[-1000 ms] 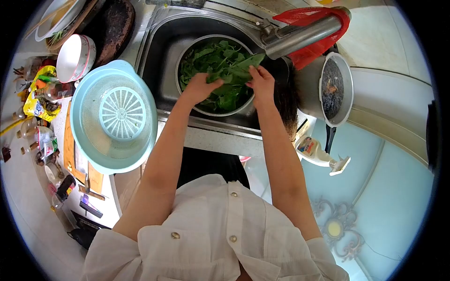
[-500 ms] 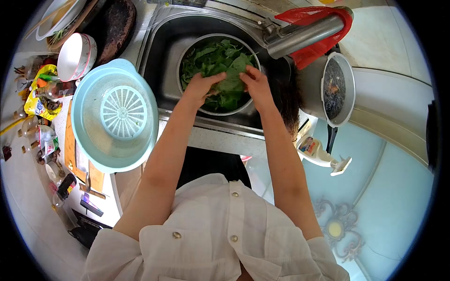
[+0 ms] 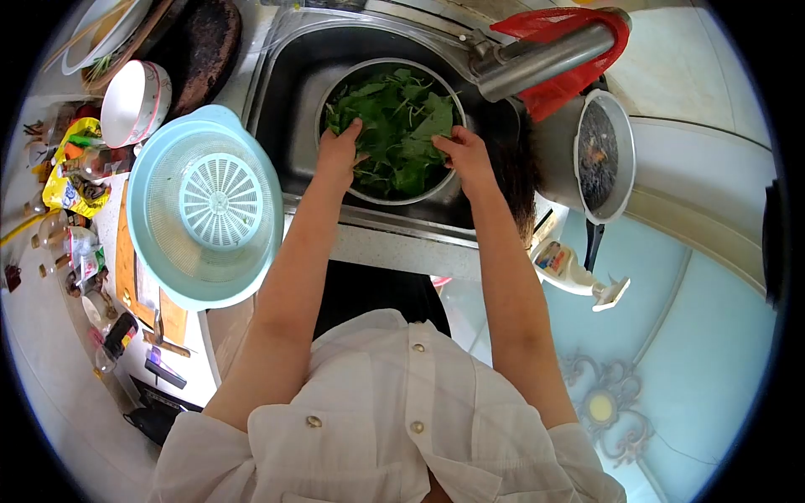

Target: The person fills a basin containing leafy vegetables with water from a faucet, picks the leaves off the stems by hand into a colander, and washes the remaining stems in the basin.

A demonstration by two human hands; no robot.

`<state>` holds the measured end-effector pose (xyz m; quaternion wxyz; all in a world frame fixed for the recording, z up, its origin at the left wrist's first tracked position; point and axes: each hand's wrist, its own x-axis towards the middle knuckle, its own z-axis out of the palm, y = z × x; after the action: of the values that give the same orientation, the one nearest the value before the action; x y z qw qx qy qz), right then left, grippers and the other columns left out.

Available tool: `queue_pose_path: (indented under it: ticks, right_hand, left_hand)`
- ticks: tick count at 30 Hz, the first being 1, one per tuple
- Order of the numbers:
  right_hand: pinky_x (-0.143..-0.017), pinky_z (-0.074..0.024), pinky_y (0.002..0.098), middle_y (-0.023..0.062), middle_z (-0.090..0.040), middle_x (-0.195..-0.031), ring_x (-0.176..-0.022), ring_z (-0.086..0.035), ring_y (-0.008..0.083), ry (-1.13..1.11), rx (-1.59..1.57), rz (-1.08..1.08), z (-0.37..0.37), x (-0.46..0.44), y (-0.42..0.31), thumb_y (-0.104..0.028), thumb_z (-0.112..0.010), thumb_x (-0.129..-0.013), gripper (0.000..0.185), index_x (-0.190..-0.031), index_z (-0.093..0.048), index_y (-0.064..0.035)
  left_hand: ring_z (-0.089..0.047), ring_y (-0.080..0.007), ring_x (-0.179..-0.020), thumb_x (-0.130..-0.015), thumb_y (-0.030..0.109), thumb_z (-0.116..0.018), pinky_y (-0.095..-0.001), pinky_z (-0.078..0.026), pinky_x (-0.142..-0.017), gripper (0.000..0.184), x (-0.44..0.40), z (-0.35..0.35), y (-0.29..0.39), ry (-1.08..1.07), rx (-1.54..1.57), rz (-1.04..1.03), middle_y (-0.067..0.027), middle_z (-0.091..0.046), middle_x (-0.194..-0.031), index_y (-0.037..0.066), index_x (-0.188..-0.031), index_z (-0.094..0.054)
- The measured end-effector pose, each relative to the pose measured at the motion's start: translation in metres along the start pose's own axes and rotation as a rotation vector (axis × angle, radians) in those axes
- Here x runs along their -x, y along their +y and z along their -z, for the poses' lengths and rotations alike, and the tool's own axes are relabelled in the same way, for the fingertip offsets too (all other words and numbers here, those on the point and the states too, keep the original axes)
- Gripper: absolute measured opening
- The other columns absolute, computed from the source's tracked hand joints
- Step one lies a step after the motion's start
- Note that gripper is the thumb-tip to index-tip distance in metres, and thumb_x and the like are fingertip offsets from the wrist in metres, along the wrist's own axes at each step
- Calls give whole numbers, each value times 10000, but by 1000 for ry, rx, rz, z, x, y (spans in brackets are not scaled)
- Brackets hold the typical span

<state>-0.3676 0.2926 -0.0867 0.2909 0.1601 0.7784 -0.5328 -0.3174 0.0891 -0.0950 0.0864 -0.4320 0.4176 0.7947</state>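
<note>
A round metal basin sits in the dark sink, full of green leafy vegetables. My left hand is at the basin's left side, thumb raised over the leaves and apart from the fingers, which partly dip among the greens. On the opposite side, my right hand has its thumb and forefinger closed at the edge of a broad leaf; its other fingers are curled and partly hidden.
A light blue colander rests left of the sink. Behind it stand a white bowl and a cutting board with a knife. A faucet draped in red mesh overhangs the sink's right. Nearby are a pot and a spray bottle.
My hands have moved apart from over the middle of the leaves, the left one leftward and the right one slightly right and down. The leaves between them have shifted.
</note>
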Motion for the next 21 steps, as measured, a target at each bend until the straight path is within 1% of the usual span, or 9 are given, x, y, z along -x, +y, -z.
queue_pose_path:
  ticks: [1,5,7,10,12,14,15,17,21]
  right_hand:
    - [-649,-445,297,48,-607,-872,-762,-555,139,-20,-105,-44,2,0,0,-188,-671,-765,320,-1013,-578,-9]
    - [-648,-436,289,42,-604,-898,-765,-550,143,-117,-200,-17,-1,6,1,-128,-626,-755,297,-1031,-578,-28]
    - [-657,-427,283,47,-603,-926,-788,-549,160,-259,-159,124,-8,9,0,-154,-610,-746,339,-1063,-574,-40]
    - [-652,-426,276,43,-606,-924,-757,-543,151,-258,-231,-28,-10,9,1,-144,-600,-751,353,-1088,-565,-43]
    - [-648,-421,281,27,-616,-851,-710,-538,150,-192,-342,-99,-15,11,3,-200,-627,-780,296,-1019,-597,-26]
    - [-608,-416,303,51,-612,-772,-644,-515,159,41,-66,89,-19,8,10,-276,-662,-798,284,-876,-625,-5]
    - [-608,-416,303,51,-612,-772,-644,-515,159,38,-64,88,-20,6,12,-276,-662,-798,284,-876,-625,-5]
    - [-553,-400,327,87,-590,-680,-581,-481,171,148,157,347,-19,0,18,-329,-678,-803,361,-760,-613,23]
    - [-512,-382,334,105,-569,-633,-547,-451,165,165,4,268,-15,-38,62,-297,-649,-836,352,-747,-594,40]
  left_hand:
    - [-467,-254,-1136,-705,333,-786,-425,-436,-917,837,-1,2,1,-21,-41,0,-148,-463,-1240,5,-1303,-301]
    - [-500,-249,-1097,-665,366,-807,-387,-439,-899,851,3,-5,-2,-228,-64,102,-148,-525,-1173,-18,-1281,-363]
    - [-570,-198,-957,-699,293,-777,-308,-449,-827,552,5,-7,-6,-504,-446,30,-98,-618,-1035,-8,-1112,-569]
    - [-603,-197,-887,-652,271,-798,-303,-460,-804,475,21,-18,-7,-275,-595,-184,-94,-657,-942,-24,-987,-634]
    - [-628,-239,-870,-672,277,-770,-334,-475,-786,460,4,-12,-20,-336,-674,-282,-139,-660,-962,-16,-999,-634]
    - [-617,-273,-904,-726,297,-730,-351,-462,-822,486,7,-18,-24,-437,-970,-324,-169,-647,-986,-26,-1064,-602]
    - [-617,-324,-880,-759,274,-685,-383,-478,-797,380,13,-21,-26,-444,-948,-345,-192,-648,-924,-4,-1010,-621]
    - [-614,-342,-864,-763,248,-671,-404,-481,-777,337,26,-31,-26,-365,-1108,-385,-197,-644,-899,-4,-982,-621]
    - [-605,-373,-813,-752,179,-642,-443,-487,-718,231,55,-36,-22,-325,-1270,-645,-200,-634,-839,15,-915,-623]
